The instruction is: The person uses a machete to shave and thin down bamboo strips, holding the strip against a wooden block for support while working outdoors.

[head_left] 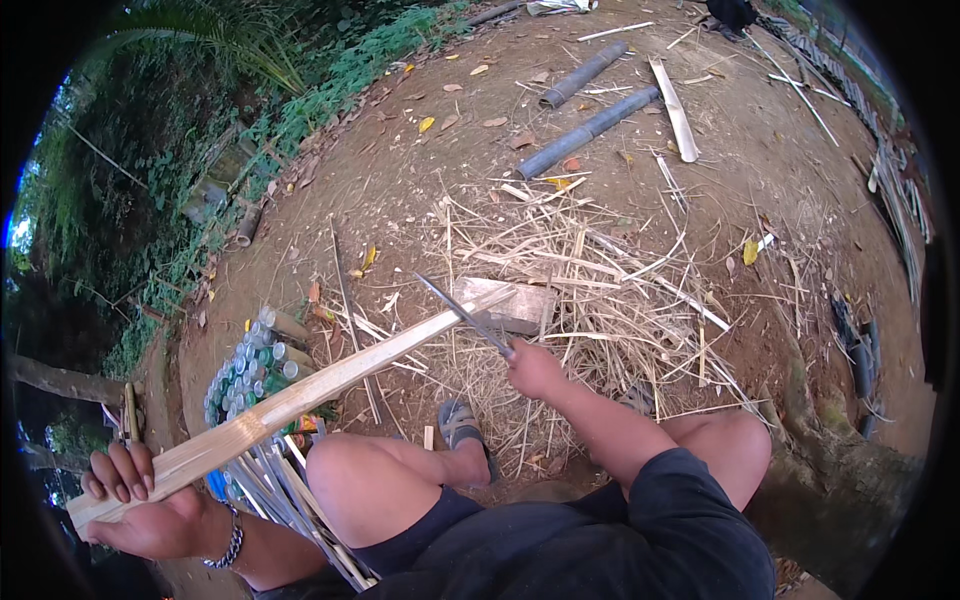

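Note:
My left hand (150,515), a chain bracelet at its wrist, is closed round the near end of a long split bamboo slat (330,381). The slat slants up to the right, and its far end lies over a wooden block (532,309) on the ground. In front of me my right hand (536,369) is closed round the handle of a long-bladed knife (453,303). Its blade crosses the slat near the far end; whether it cuts into the bamboo I cannot tell. My fingers hide most of the handle.
Bamboo shavings (620,330) are heaped round the block. Bottles and jars (250,370) and thin strips (290,500) lie by my left knee. Farther off are a dark bamboo pole (590,132), a shorter one (583,75) and a split piece (674,110). Green plants edge the left side.

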Action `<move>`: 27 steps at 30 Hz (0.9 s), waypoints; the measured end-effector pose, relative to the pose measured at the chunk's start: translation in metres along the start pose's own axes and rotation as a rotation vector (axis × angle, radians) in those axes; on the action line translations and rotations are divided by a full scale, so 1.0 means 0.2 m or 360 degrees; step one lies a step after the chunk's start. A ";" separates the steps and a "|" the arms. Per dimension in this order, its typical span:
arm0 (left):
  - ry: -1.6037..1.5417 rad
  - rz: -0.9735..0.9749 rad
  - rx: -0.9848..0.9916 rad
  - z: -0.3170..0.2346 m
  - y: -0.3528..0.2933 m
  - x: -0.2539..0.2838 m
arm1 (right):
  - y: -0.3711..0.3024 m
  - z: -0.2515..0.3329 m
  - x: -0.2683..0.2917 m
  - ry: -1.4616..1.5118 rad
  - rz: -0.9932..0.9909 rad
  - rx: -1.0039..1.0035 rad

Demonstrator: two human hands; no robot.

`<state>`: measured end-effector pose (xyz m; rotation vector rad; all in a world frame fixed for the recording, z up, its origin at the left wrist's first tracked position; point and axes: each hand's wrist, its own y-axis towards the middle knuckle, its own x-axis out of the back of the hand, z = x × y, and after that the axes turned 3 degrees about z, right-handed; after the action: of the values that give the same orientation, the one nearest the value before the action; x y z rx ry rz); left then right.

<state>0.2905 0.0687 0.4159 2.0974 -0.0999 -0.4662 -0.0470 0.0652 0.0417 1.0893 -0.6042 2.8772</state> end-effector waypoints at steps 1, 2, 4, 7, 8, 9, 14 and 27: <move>-0.0006 -0.0019 0.0037 0.00 0.00 -0.01 | -0.02 0.08 -0.02 0.0062 -0.0023 0.0079; -0.0025 -0.0003 0.0017 0.00 0.00 -0.03 | -0.02 0.13 -0.03 0.0123 -0.0045 0.0169; -0.0040 0.0023 -0.0032 0.01 -0.02 -0.07 | -0.02 0.17 -0.05 0.0297 -0.0044 0.0105; -0.0029 0.0107 -0.0071 -0.01 -0.02 -0.07 | -0.03 0.17 -0.07 0.0492 -0.0127 0.0001; -0.0120 0.0158 -0.0055 0.03 -0.02 -0.04 | -0.03 0.10 -0.07 0.0543 -0.0198 -0.0077; -0.0151 0.0186 -0.0007 0.02 -0.02 -0.03 | -0.03 0.05 -0.09 0.0579 -0.0209 -0.0111; -0.0098 -0.0011 -0.0028 -0.02 -0.08 -0.09 | -0.07 -0.01 -0.10 0.0681 -0.0294 -0.0159; -0.0325 0.0098 -0.0178 -0.07 -0.20 -0.11 | -0.68 0.62 0.10 0.0445 -0.0164 0.0412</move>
<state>0.2701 0.1078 0.3951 1.9276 -0.2506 -0.6338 0.0358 0.1456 0.1865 0.6883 -0.1621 2.9950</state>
